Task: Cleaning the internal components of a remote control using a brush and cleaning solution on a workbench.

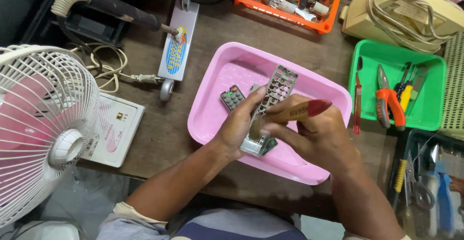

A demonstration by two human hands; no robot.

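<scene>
While the left hand (240, 122) grips the grey remote shell (270, 107) over the pink tray (227, 71), the right hand (316, 134) closes on a screwdriver (295, 111), apparently prying. A rubber keypad (232, 96) lies at ten o'clock.

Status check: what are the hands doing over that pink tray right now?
Left hand holds grey remote shell. Right hand grips wooden-handled tool against it. Rubber keypad in pink tray.

left hand (238, 124) on grey remote shell (270, 102), right hand (316, 136) with wooden-handled tool (295, 111), over pink tray (217, 105)
</scene>
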